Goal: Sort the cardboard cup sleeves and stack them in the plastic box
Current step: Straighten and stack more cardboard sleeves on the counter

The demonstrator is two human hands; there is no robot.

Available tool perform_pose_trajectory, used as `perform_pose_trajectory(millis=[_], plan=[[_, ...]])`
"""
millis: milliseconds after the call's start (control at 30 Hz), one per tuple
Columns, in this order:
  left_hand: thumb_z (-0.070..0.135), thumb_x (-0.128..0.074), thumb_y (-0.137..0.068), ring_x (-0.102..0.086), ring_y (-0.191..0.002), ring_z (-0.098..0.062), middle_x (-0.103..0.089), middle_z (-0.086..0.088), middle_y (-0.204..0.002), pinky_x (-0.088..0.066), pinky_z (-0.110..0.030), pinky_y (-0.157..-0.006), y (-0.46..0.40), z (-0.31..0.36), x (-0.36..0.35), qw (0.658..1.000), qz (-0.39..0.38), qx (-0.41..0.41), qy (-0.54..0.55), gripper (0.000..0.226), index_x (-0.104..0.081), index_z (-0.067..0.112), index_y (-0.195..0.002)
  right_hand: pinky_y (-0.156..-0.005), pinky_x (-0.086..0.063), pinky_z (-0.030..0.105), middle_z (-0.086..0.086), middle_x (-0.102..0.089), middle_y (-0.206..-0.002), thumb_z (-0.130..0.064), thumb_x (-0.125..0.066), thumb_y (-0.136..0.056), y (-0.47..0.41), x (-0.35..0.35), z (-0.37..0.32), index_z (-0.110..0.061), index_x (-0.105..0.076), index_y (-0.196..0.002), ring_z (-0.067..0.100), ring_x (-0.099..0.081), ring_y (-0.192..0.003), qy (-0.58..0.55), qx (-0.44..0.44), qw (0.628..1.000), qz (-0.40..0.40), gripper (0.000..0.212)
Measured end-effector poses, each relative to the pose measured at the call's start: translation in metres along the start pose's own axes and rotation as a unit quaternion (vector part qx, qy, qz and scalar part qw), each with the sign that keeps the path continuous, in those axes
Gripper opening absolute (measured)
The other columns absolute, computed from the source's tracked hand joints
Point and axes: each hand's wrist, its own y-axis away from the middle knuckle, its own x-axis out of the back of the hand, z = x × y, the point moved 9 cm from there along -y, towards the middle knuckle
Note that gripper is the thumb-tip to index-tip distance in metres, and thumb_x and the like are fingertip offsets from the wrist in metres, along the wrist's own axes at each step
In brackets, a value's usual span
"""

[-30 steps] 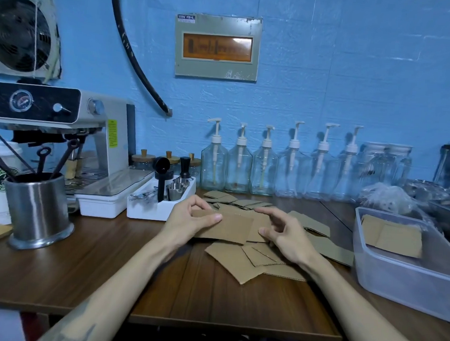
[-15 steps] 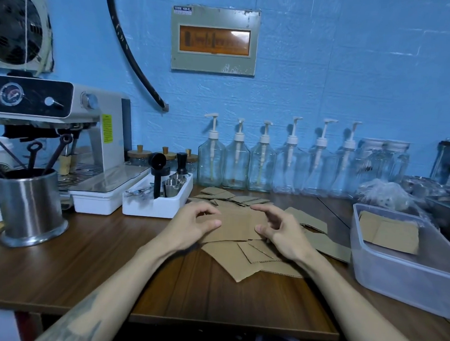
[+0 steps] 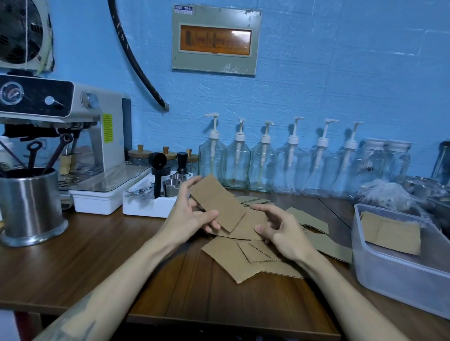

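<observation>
One cup sleeve (image 3: 218,203) we are pinching in our left hand (image 3: 189,215), tilted, while our right hand (image 3: 280,230), loosely curled and empty, is hovering nearer the plastic box (image 3: 396,281).

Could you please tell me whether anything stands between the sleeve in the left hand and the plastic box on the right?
Only the right hand, hovering over the loose pile of sleeves. Beyond it, the brown flat cardboard sleeve gripped by the left hand has an open path to the clear plastic box.

espresso machine (image 3: 63,123), pump bottles (image 3: 264,162) — steel canister (image 3: 29,205)
</observation>
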Motion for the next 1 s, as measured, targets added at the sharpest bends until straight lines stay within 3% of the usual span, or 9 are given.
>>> perform_pose_trajectory(millis=[100,267,433,500,600,767,867,933,1000], plan=[[0.004,-0.069,-0.089,-0.073,-0.071,-0.034,-0.065,-0.015,-0.111,-0.056,-0.033,-0.058,0.004,-0.005,-0.003,0.998,-0.011,0.001,-0.070,0.064,-0.040,0.034,-0.138,-0.065,-0.044,0.030,0.001,-0.045,-0.057,-0.010,-0.069,-0.090,0.001,0.000,0.001,-0.044,-0.063,-0.117,0.016,-0.054,-0.057,-0.001,-0.003,1.000,-0.002,0.044],[0.037,-0.072,-0.087,-0.063,-0.068,-0.013,-0.070,-0.004,-0.086,-0.049,-0.030,-0.068,0.003,-0.009,0.008,0.977,0.035,-0.013,-0.212,0.014,-0.067,0.035,-0.101,-0.067,-0.048,0.032,-0.003,-0.044,-0.058,-0.007,-0.067,-0.090,0.000,-0.003,0.003,-0.040,-0.064,-0.121,0.014,-0.048,-0.057,-0.011,-0.007,1.000,-0.012,0.045],[0.048,-0.071,-0.083,-0.050,-0.094,0.007,-0.041,0.028,-0.106,-0.040,-0.017,-0.079,0.007,-0.005,0.008,0.940,0.035,-0.059,-0.333,0.053,-0.051,0.044,-0.131,-0.079,-0.052,0.050,0.007,-0.046,-0.065,-0.001,-0.064,-0.090,0.000,-0.007,0.001,-0.036,-0.064,-0.124,0.016,-0.051,-0.061,-0.013,-0.011,1.000,-0.024,0.048],[0.046,-0.071,-0.083,-0.044,-0.114,0.010,-0.043,0.025,-0.125,-0.037,-0.019,-0.093,0.007,-0.005,0.005,0.945,0.016,-0.070,-0.319,0.074,-0.030,0.054,-0.143,-0.082,-0.052,0.044,0.003,-0.046,-0.062,0.000,-0.064,-0.090,0.001,-0.007,-0.001,-0.035,-0.064,-0.124,0.015,-0.052,-0.060,-0.010,-0.006,0.999,-0.030,0.049],[0.046,-0.071,-0.082,-0.049,-0.114,0.006,-0.049,0.018,-0.132,-0.042,-0.027,-0.094,0.008,-0.006,-0.002,0.949,-0.017,-0.072,-0.305,0.085,-0.015,0.067,-0.142,-0.077,-0.049,0.027,-0.004,-0.047,-0.059,0.004,-0.063,-0.089,0.003,-0.008,-0.003,-0.035,-0.063,-0.125,0.010,-0.054,-0.059,-0.012,-0.009,0.999,-0.040,0.053],[0.047,-0.065,-0.085,-0.049,-0.126,-0.005,-0.052,0.016,-0.136,-0.043,-0.045,-0.106,0.007,-0.009,-0.008,0.936,-0.036,-0.073,-0.343,0.063,-0.036,0.060,-0.139,-0.078,-0.048,0.032,0.003,-0.060,-0.068,0.007,-0.059,-0.083,0.005,-0.014,-0.009,-0.033,-0.063,-0.126,0.012,-0.060,-0.068,-0.033,-0.027,0.997,-0.063,0.059],[0.039,-0.067,-0.088,-0.047,-0.121,0.002,-0.048,0.019,-0.126,-0.039,-0.028,-0.107,0.006,-0.007,-0.016,0.928,-0.040,-0.109,-0.354,0.044,-0.056,0.041,-0.130,-0.082,-0.050,0.033,0.010,-0.071,-0.089,-0.011,-0.072,-0.086,0.004,-0.023,-0.015,-0.038,-0.063,-0.124,0.013,-0.062,-0.075,-0.052,-0.023,0.996,-0.074,0.048],[0.036,-0.068,-0.089,-0.042,-0.118,0.013,-0.044,0.021,-0.122,-0.033,-0.007,-0.097,0.007,-0.005,-0.021,0.926,-0.042,-0.123,-0.353,0.040,-0.057,0.041,-0.127,-0.086,-0.051,0.028,-0.004,-0.072,-0.099,-0.023,-0.076,-0.085,0.002,-0.030,-0.020,-0.041,-0.063,-0.125,0.010,-0.060,-0.081,-0.034,-0.006,0.996,-0.080,0.046],[0.036,-0.069,-0.089,-0.044,-0.117,0.010,-0.047,0.018,-0.120,-0.034,-0.007,-0.094,0.006,-0.004,-0.021,0.925,-0.042,-0.130,-0.355,0.039,-0.059,0.038,-0.126,-0.087,-0.053,0.031,-0.009,-0.069,-0.095,-0.025,-0.074,-0.088,0.000,-0.033,-0.022,-0.042,-0.061,-0.128,0.008,-0.057,-0.081,-0.006,0.009,0.997,-0.072,0.046]])
